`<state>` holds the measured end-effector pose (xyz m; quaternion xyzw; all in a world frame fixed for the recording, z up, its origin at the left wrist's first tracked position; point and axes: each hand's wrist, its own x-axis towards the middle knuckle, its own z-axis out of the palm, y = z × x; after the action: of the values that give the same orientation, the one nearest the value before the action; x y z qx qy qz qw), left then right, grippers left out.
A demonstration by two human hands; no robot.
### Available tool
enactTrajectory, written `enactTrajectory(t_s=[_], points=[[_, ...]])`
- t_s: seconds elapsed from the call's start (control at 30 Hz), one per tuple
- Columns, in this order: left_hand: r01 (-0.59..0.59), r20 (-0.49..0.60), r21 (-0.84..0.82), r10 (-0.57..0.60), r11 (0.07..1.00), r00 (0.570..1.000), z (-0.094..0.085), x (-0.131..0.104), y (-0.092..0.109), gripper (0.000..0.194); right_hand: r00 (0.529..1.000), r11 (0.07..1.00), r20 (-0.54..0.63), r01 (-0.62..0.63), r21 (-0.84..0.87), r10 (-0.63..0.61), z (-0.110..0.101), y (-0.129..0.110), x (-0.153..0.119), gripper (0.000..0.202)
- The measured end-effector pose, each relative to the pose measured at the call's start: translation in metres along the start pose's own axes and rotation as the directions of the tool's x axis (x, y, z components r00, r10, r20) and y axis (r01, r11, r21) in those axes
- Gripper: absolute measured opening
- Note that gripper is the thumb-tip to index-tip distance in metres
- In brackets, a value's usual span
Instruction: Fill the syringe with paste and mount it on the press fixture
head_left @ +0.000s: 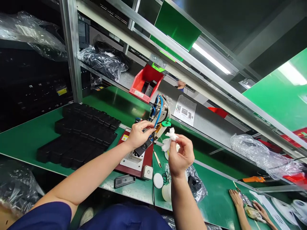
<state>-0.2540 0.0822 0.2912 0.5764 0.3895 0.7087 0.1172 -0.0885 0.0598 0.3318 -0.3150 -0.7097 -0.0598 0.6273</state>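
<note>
My right hand (181, 155) pinches a crumpled white tissue (171, 135) between thumb and fingertips, just right of a dispensing syringe with a green cap (166, 123). My left hand (141, 134) reaches in at the machine's head, its thumb and fingers drawn together by the blue hose (159, 111). Whatever those fingers hold, if anything, is too small to make out. Below the left hand, a black ribbed part (143, 147) sits on the fixture of the dark red machine base (148, 163). A grey button box (147, 172) is at the base's front corner.
Rows of black plastic housings (81, 134) cover the bench's left side. A black tray-shaped part (125, 181), a round white lid (158, 180) and a white tub (166, 192) stand in front. A red bin (146, 83) hangs above. At right, another person's hands (236, 198) work.
</note>
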Motion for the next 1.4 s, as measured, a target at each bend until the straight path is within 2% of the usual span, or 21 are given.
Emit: enactTrajectory(t_s=[0.03,0.1,0.23,0.33,0.43,0.5,0.57,0.63,0.7,0.8,0.9,0.93,1.0,1.1,1.17,1.23,1.27,1.3,1.33,1.37,1.4], points=[[-0.01,-0.002,0.005,0.01,1.0,1.0,0.0,0.0,0.0,0.005,0.997,0.998,-0.055,-0.043,0.053,0.046,0.001,0.003,0.002,0.014],[-0.023,-0.001,0.011,0.023,1.0,1.0,0.001,0.001,0.001,0.004,0.991,0.992,-0.115,-0.049,0.118,0.063,0.009,0.004,0.006,0.017],[-0.046,0.007,0.028,0.046,0.999,0.999,0.003,0.003,0.003,0.003,0.992,0.992,-0.052,0.12,0.029,-0.118,0.029,0.0,0.014,0.02],[-0.06,0.009,0.042,0.06,0.997,0.998,0.003,0.003,0.003,0.003,0.985,0.986,-0.062,0.158,-0.046,-0.16,0.035,0.007,0.015,0.015],[-0.052,0.021,0.054,0.051,0.997,0.999,0.003,0.002,0.002,0.004,0.994,0.992,-0.075,0.066,-0.109,-0.075,0.033,0.025,0.014,0.01],[-0.053,0.024,0.063,0.052,0.997,0.998,0.003,0.001,0.001,0.004,0.995,0.993,-0.086,-0.053,-0.109,0.043,0.03,0.039,0.012,0.009],[-0.061,0.022,0.076,0.059,0.995,0.998,0.003,0.001,0.0,0.005,0.976,0.98,-0.127,-0.188,-0.058,0.18,0.025,0.05,0.01,0.008],[-0.059,0.026,0.093,0.057,0.994,0.998,0.003,0.002,0.001,0.005,0.937,0.95,-0.16,-0.308,0.043,0.311,0.018,0.058,0.008,0.015],[-0.044,0.033,0.122,0.041,0.992,0.999,0.002,0.001,0.005,0.008,0.872,0.877,-0.146,-0.439,0.194,0.468,0.009,0.064,0.003,0.03],[-0.032,0.006,0.182,0.031,0.983,0.999,-0.004,-0.011,0.012,0.018,0.71,0.654,-0.029,-0.63,0.419,0.703,-0.011,0.073,-0.009,0.04],[-0.141,-0.038,0.242,0.154,0.96,0.987,-0.013,-0.043,0.012,0.026,0.594,0.521,-0.024,-0.684,0.511,0.804,-0.04,0.087,-0.031,0.031],[-0.201,-0.006,0.25,0.209,0.947,0.978,-0.016,-0.058,0.009,0.028,0.571,0.512,-0.054,-0.685,0.519,0.819,-0.051,0.092,-0.042,0.03],[-0.302,0.162,0.216,0.271,0.929,0.949,-0.02,-0.091,0.0,0.031,0.52,0.507,-0.126,-0.703,0.499,0.845,-0.074,0.1,-0.071,0.029],[-0.308,0.483,0.088,0.23,0.947,0.845,-0.019,-0.143,-0.02,0.026,0.372,0.414,-0.182,-0.824,0.387,0.91,-0.106,0.101,-0.129,0.032],[-0.244,0.611,0.05,0.164,0.968,0.775,-0.014,-0.175,-0.034,0.021,0.263,0.31,-0.186,-0.902,0.302,0.947,-0.124,0.093,-0.172,0.033],[-0.094,0.708,0.059,0.025,0.994,0.706,-0.007,-0.202,-0.045,0.015,0.197,0.24,-0.185,-0.938,0.251,0.963,-0.137,0.083,-0.213,0.032],[0.032,0.746,0.083,-0.084,0.996,0.661,-0.002,-0.214,-0.049,0.013,0.17,0.209,-0.176,-0.95,0.232,0.969,-0.142,0.078,-0.23,0.03],[0.201,0.766,0.124,-0.223,0.972,0.603,0.005,-0.225,-0.051,0.009,0.145,0.178,-0.162,-0.96,0.214,0.976,-0.147,0.074,-0.245,0.029],[0.417,0.755,0.181,-0.397,0.891,0.521,0.012,-0.235,-0.053,0.005,0.12,0.147,-0.142,-0.969,0.197,0.983,-0.151,0.07,-0.257,0.027],[0.633,0.71,0.238,-0.577,0.736,0.403,0.021,-0.245,-0.054,0.006,0.097,0.118,-0.119,-0.976,0.183,0.988,-0.155,0.067,-0.268,0.025],[0.801,0.642,0.273,-0.721,0.532,0.26,0.033,-0.254,-0.054,0.01,0.075,0.091,-0.096,-0.981,0.173,0.993,-0.158,0.065,-0.276,0.024]])
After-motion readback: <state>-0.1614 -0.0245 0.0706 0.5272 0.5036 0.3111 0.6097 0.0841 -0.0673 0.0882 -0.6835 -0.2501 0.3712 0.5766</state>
